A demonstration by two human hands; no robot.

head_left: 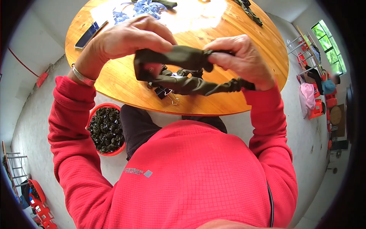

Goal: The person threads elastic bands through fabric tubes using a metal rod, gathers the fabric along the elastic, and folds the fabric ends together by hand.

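A dark olive fabric strip (179,57) is stretched above the table's near edge between my two hands. My left hand (133,38) pinches its left end, where the cloth folds over. At the other end, the fingers of my right hand (244,57) are closed on the gathered fabric. Just below lies a second, twisted olive fabric length (194,86), its right end close under my right hand. A black binder clip (163,92) with wire handles sits at the table edge beside that cloth.
On the round wooden table (228,103) lie light blue fabric pieces (146,8), more olive cloth (249,13) and a dark blue flat case (90,34). A red basin (90,118) full of dark scrunched fabric stands on the floor by my leg. Red stools (316,108) and a person (324,82) are far right.
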